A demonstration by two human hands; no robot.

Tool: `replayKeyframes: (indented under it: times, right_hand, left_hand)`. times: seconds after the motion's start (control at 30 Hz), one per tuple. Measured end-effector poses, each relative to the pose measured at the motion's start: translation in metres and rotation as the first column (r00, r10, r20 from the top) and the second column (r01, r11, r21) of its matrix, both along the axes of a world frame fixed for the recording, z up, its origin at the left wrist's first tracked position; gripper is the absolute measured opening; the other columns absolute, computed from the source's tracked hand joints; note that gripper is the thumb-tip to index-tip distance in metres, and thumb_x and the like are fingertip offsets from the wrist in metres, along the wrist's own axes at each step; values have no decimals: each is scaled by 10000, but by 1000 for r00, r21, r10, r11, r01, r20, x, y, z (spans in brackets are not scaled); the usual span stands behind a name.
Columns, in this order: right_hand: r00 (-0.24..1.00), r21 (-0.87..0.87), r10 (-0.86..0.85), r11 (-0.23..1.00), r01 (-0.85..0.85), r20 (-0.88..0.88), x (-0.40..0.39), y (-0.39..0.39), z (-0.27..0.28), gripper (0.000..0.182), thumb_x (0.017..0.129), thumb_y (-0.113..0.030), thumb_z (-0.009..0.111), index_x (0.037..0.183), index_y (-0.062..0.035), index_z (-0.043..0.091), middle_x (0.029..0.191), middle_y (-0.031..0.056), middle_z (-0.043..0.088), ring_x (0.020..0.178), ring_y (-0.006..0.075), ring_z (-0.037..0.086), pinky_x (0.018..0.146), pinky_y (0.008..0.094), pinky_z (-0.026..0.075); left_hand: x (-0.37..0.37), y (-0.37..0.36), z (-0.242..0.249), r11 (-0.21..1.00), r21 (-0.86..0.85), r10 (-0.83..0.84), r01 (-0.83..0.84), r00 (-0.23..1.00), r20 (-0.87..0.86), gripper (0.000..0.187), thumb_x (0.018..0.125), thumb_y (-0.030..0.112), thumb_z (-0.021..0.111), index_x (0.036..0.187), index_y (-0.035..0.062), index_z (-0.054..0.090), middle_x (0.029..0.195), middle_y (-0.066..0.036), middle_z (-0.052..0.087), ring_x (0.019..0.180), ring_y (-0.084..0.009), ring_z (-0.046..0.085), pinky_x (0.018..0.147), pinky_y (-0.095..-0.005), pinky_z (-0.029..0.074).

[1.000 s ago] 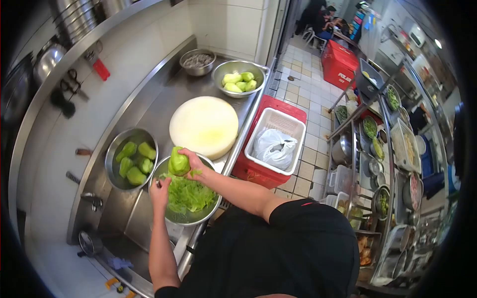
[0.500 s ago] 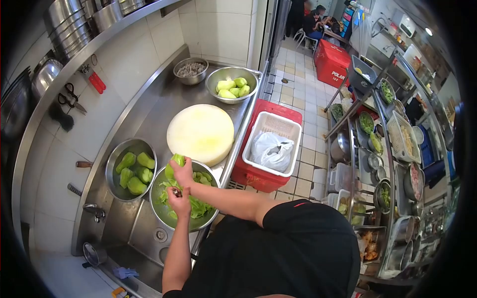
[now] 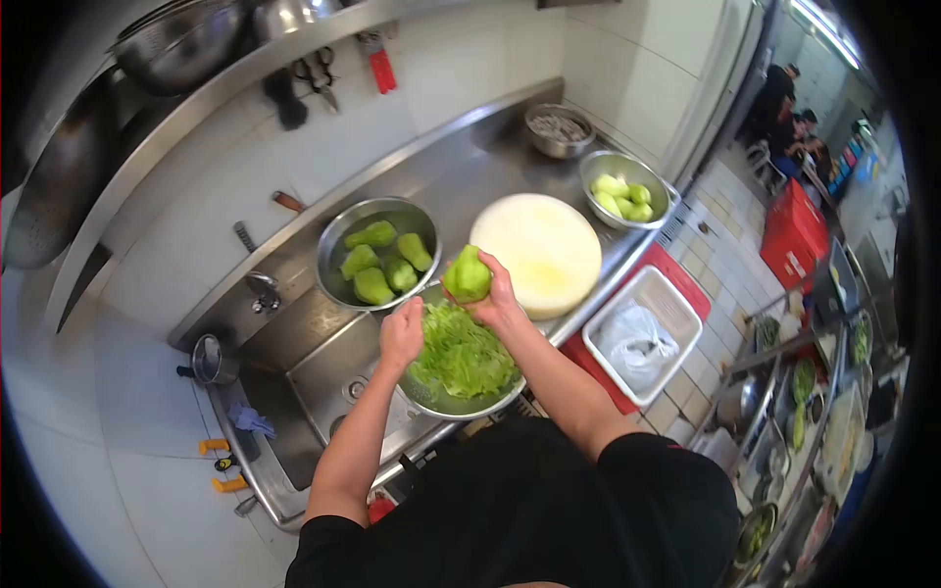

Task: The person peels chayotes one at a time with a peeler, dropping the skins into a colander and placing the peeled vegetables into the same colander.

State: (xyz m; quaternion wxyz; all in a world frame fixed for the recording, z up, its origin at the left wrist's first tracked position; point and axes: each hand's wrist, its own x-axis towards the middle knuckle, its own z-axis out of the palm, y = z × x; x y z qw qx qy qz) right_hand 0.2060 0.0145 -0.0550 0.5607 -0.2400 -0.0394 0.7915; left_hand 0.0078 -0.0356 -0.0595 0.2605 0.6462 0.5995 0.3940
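My right hand [image 3: 498, 292] holds up a green chayote [image 3: 468, 274] above the near metal bowl [image 3: 420, 400]. My left hand [image 3: 400, 338] is closed just left of it, apart from the chayote; the small metal peeler seen in it earlier is mostly hidden by the fingers now. Thin green peelings [image 3: 461, 353] fill the near bowl. Behind, a second metal bowl [image 3: 328, 279] contains several unpeeled chayotes [image 3: 373, 286]. A round, pale chopping board [image 3: 539, 250] lies beyond my right hand. Paler chayotes [image 3: 623, 199] sit in a far bowl [image 3: 596, 167].
The bowls stand on a steel counter beside a sink [image 3: 323, 387] with a tap [image 3: 263, 289]. A small bowl of greyish pieces [image 3: 559, 130] is at the back. Right of the counter, a white basket [image 3: 676, 294] holds a plastic bag [image 3: 635, 338]. Seated people [image 3: 794, 137] are far off.
My view has swung, so the counter appears farther right. My right hand has lifted the chayote out from over the peelings, and my left hand has come apart from it.
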Motion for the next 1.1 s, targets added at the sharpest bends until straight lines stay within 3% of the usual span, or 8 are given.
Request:
replayKeyframes:
  times: [0.23,0.37,0.57,0.77,0.8,0.87,1.1]
  right_hand:
    - [989,162,139,978,-130,-47,-19,-5,29,491,974,-491,542,1232,-76,589,1139,159,661,1072,353,652,945,541,520]
    - [985,128,172,977,-168,-22,-26,-9,40,539,974,-547,514,1234,-82,594,1132,148,667,1033,329,661,906,530,522]
    - [991,132,133,983,-131,-11,-31,-10,36,475,957,-483,535,1217,-89,594,1115,143,670,977,305,663,874,514,528]
    - [995,172,98,980,-100,18,-37,-12,34,423,955,-428,540,1208,-93,592,1109,142,671,1004,304,656,867,496,535]
    - [993,196,91,975,-105,77,-37,-7,28,494,923,-464,550,1256,-101,585,1187,130,639,1108,311,612,971,540,477]
    - [992,210,123,969,-127,33,-34,-6,15,528,888,-457,573,1277,-100,579,1192,128,635,1108,315,612,975,537,473]
    - [998,239,58,969,-63,27,-41,-17,27,621,779,-424,639,1287,-74,572,1208,133,625,1099,323,611,979,528,467]
  left_hand:
    - [2,12,68,998,-13,-70,70,993,-99,457,1028,428,441,926,61,693,785,-240,644,769,-450,631,670,-506,478]
    - [-3,17,67,997,-2,-71,72,984,-162,477,1029,443,423,921,78,711,781,-233,658,795,-441,647,695,-510,491]
    - [-2,12,87,994,44,-85,100,960,-268,512,1023,452,420,872,70,726,768,-221,675,785,-434,659,717,-518,505]
    - [-3,3,81,997,-43,-69,57,925,-374,528,1019,467,418,878,65,730,772,-226,677,782,-439,662,734,-525,506]
    - [-1,-1,80,998,-54,-50,34,942,-331,532,1020,469,411,887,64,730,780,-228,679,789,-441,662,739,-528,506]
    - [5,-6,79,997,-74,-7,-11,970,-244,541,1023,471,396,903,63,730,796,-231,683,802,-444,662,749,-532,507]
    - [17,-13,68,993,-89,50,-77,961,-271,542,1039,441,339,990,60,720,920,-272,688,893,-470,655,822,-568,496]
